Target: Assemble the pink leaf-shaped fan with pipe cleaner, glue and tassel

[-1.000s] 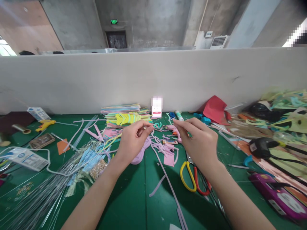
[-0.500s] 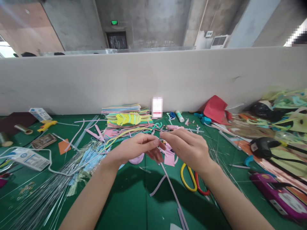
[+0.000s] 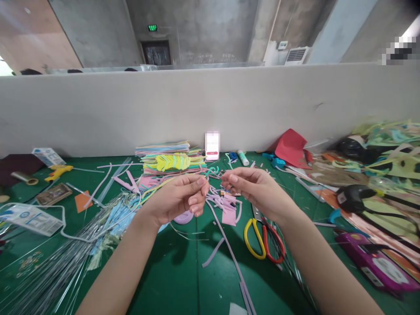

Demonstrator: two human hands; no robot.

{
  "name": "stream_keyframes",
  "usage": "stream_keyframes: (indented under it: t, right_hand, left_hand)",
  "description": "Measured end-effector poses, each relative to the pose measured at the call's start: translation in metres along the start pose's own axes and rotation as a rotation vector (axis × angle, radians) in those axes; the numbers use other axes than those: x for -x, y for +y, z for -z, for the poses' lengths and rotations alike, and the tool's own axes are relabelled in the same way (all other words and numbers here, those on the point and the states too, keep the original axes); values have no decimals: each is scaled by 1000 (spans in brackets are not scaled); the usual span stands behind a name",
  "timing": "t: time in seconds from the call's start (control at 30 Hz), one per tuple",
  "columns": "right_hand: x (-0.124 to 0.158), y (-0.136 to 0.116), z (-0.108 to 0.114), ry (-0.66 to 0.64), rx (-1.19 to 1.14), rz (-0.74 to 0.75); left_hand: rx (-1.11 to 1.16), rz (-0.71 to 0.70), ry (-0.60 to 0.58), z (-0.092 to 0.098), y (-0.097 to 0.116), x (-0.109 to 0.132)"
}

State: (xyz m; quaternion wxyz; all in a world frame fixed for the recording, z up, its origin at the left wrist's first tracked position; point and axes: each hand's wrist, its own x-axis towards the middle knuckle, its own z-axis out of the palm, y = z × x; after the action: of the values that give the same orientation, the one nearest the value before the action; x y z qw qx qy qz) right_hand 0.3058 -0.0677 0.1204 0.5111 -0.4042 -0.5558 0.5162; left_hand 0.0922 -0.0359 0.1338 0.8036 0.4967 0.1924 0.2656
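Observation:
My left hand (image 3: 182,194) is raised over the middle of the table, its thumb pressed to the curled index finger. Opposite it, a short gap away, my right hand (image 3: 254,186) has thumb and fingertips together in a similar pinch. Whatever is in either pinch is too small or hidden to make out. Below and between the hands lies a heap of lilac paper strips (image 3: 220,199), with a pink paper square (image 3: 229,216) beside it. Scissors with one yellow and one red handle (image 3: 254,239) lie under my right wrist.
Bundled colored strips (image 3: 167,162) lie at the back near a phone (image 3: 212,146) with a lit screen. Grey wires (image 3: 65,258) fan out on the left, near a yellow glue gun (image 3: 59,172). A purple device (image 3: 374,262) and paper scraps are at right. A grey partition (image 3: 210,105) stands behind.
My hands have moved apart from close together, and the fingers have turned more into a pinch. More of the scissors and the lilac strips shows now. The view has shifted slightly.

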Motion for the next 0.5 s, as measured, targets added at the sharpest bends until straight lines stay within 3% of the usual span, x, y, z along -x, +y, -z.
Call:
stream_keyframes:
  t: [0.17, 0.3, 0.4, 0.5]
  right_hand:
    - [0, 0, -6, -26, -50, -34]
    - [1, -5, -7, -40, -45, -26]
    - [2, -7, -8, -30, 56, 32]
    - [5, -7, -12, 60, 287, 153]
  left_hand:
    - [-30, -5, -15, -1, 1, 1]
    - [-253, 22, 16, -5, 4, 5]
    - [-429, -3, 83, -8, 7, 7]
    - [-408, -35, 99, -10, 6, 5]
